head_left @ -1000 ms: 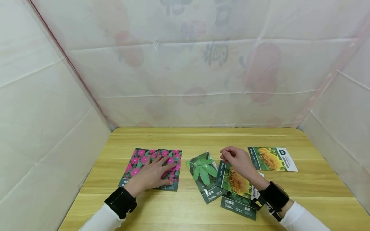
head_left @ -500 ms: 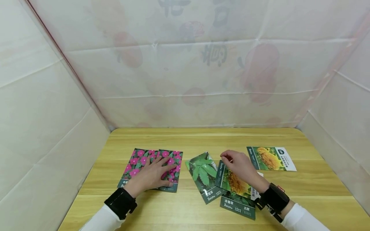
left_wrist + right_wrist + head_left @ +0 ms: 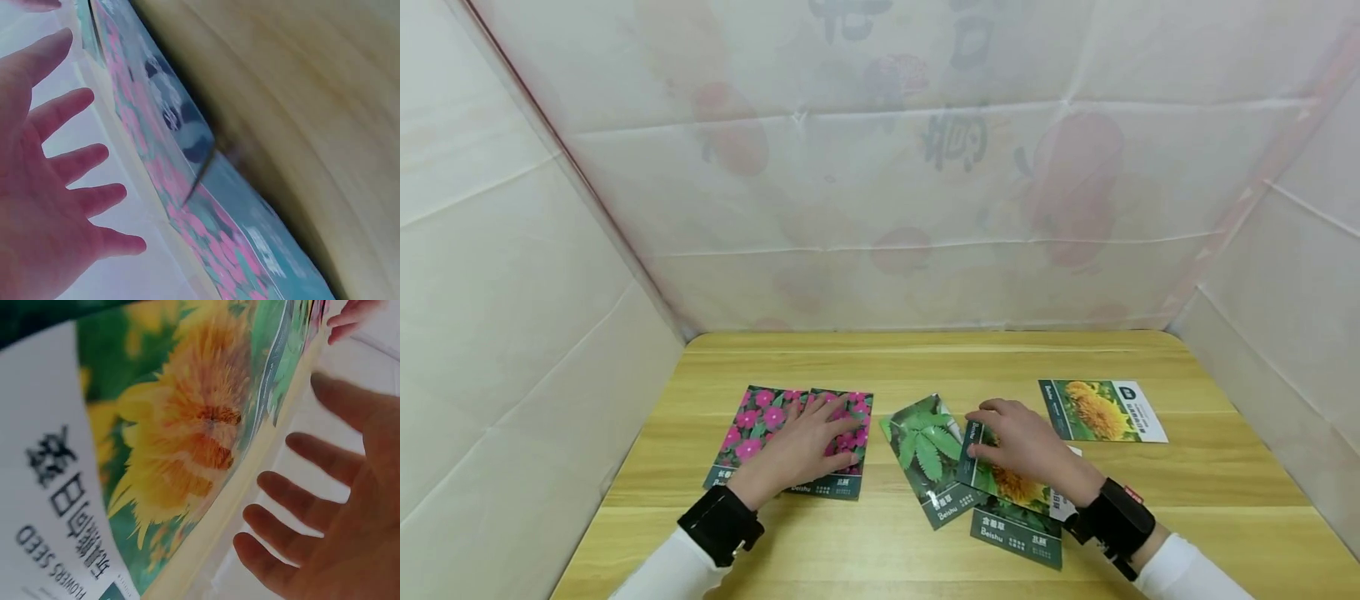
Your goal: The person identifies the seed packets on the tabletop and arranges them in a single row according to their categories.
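Two pink-flower seed packets lie side by side on the left of the table, the left one (image 3: 751,437) slightly overlapping the right one (image 3: 859,421). Over them is my left hand (image 3: 808,446), its fingers (image 3: 69,106) spread and apart from the packets in the left wrist view. On the right, my right hand (image 3: 1030,442) hovers with spread fingers (image 3: 294,494) over a yellow-flower seed packet (image 3: 1015,487), partly hiding it. That packet overlaps two green-leaf seed packets, one to its left (image 3: 928,450) and one below it (image 3: 1017,537). Neither hand holds anything.
A second yellow-flower seed packet (image 3: 1101,411) lies apart at the back right of the wooden table (image 3: 880,358). Pale fabric walls (image 3: 880,208) enclose the table at the back and both sides. A black band (image 3: 721,525) circles each wrist.
My right hand has gone from curled fingertips to spread fingers over the yellow-flower packet. My left hand has shifted slightly, uncovering more of the pink packets' lower labels. The packets stay in place.
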Demonstrator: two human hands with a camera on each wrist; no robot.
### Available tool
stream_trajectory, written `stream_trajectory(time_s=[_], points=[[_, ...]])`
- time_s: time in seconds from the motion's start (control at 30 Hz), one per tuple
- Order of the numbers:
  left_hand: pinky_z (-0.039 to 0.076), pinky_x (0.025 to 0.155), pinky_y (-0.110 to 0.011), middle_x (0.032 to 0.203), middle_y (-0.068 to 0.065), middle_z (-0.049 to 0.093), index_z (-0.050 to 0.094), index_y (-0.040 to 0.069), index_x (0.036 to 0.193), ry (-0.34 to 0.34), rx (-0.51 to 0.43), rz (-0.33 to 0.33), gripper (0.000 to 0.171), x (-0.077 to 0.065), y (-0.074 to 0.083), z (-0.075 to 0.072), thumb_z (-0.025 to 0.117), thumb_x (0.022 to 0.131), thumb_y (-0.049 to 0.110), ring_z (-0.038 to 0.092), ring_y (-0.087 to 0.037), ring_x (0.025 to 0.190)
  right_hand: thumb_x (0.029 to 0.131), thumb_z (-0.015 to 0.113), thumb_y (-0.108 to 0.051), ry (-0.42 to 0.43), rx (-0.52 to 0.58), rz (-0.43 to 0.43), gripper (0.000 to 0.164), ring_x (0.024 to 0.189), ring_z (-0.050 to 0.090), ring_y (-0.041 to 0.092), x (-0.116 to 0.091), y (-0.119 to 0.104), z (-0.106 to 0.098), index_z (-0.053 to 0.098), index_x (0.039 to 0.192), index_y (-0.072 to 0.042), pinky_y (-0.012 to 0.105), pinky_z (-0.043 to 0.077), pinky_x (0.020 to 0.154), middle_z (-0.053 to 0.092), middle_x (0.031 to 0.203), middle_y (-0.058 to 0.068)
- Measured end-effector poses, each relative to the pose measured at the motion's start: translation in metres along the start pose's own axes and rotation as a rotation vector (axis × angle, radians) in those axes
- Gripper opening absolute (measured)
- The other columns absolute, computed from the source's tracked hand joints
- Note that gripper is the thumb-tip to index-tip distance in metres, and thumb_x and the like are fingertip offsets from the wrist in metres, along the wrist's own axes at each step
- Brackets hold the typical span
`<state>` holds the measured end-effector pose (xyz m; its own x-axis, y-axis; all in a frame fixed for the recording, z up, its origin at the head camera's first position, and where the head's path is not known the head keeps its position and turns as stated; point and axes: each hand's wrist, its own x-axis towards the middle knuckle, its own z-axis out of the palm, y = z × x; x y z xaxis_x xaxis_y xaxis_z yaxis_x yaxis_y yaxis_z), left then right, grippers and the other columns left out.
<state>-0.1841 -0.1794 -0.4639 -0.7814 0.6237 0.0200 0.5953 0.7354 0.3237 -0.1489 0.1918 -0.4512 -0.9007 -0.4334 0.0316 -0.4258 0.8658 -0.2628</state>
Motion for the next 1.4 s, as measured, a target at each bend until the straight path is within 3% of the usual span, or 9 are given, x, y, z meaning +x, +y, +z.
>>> stream_trajectory(time_s=[0.23, 0.5, 0.73, 1.1, 1.23, 1.4], points=[[0.02, 0.11, -0.081, 0.162, -0.018, 0.039, 0.066, 0.018, 0.141, 0.032, -0.042, 0.007, 0.049, 0.008, 0.006, -0.002, 0.072, 0.099, 0.04, 0.029, -0.049, 0.15, 0.093, 0.069, -0.057, -0.167, 0.057, -0.115, 0.075, 0.146, 0.032, 0.054, -0.011, 0.001, 0.002, 0.051, 0.154, -0.018, 0.069, 0.031, 0.114, 0.038, 0.161, 0.023], [0.021, 0.112, -0.079, 0.162, -0.017, 0.04, 0.067, 0.016, 0.14, 0.067, -0.06, 0.003, 0.05, 0.013, 0.008, -0.003, 0.072, 0.097, 0.042, 0.031, -0.048, 0.149, 0.092, 0.071, -0.055, -0.254, 0.035, -0.119, 0.076, 0.152, 0.025, 0.048, -0.015, 0.004, 0.005, 0.048, 0.157, -0.024, 0.069, 0.03, 0.114, 0.03, 0.167, 0.017], [0.022, 0.111, -0.079, 0.161, -0.017, 0.041, 0.066, 0.016, 0.14, 0.074, -0.06, -0.003, 0.05, 0.015, 0.009, -0.002, 0.073, 0.097, 0.041, 0.032, -0.048, 0.149, 0.09, 0.074, -0.054, -0.243, 0.062, -0.052, 0.076, 0.149, 0.026, 0.053, -0.018, 0.015, -0.002, 0.05, 0.156, -0.023, 0.074, 0.027, 0.112, 0.031, 0.166, 0.019], [0.024, 0.111, -0.079, 0.159, -0.018, 0.043, 0.069, 0.015, 0.138, 0.089, -0.066, 0.0, 0.048, 0.015, 0.01, 0.0, 0.074, 0.096, 0.04, 0.033, -0.048, 0.148, 0.089, 0.074, -0.054, -0.181, 0.081, 0.038, 0.077, 0.147, 0.023, 0.058, -0.028, 0.052, -0.011, 0.053, 0.154, -0.018, 0.072, 0.031, 0.111, 0.032, 0.164, 0.023], [0.026, 0.11, -0.079, 0.155, -0.018, 0.048, 0.071, 0.013, 0.133, 0.116, -0.056, 0.019, 0.043, 0.016, 0.01, 0.003, 0.075, 0.096, 0.036, 0.039, -0.048, 0.145, 0.091, 0.07, -0.057, -0.175, 0.097, 0.037, 0.077, 0.148, 0.02, 0.059, -0.028, 0.057, -0.014, 0.052, 0.154, -0.017, 0.073, 0.028, 0.112, 0.031, 0.163, 0.027], [0.036, 0.111, -0.07, 0.145, -0.019, 0.057, 0.075, 0.009, 0.123, 0.17, -0.061, 0.053, 0.032, 0.02, 0.015, 0.006, 0.076, 0.097, 0.027, 0.051, -0.04, 0.137, 0.094, 0.071, -0.05, -0.069, 0.086, -0.013, 0.073, 0.146, 0.027, 0.057, -0.012, 0.053, -0.018, 0.052, 0.152, -0.01, 0.069, 0.029, 0.115, 0.038, 0.159, 0.029]])
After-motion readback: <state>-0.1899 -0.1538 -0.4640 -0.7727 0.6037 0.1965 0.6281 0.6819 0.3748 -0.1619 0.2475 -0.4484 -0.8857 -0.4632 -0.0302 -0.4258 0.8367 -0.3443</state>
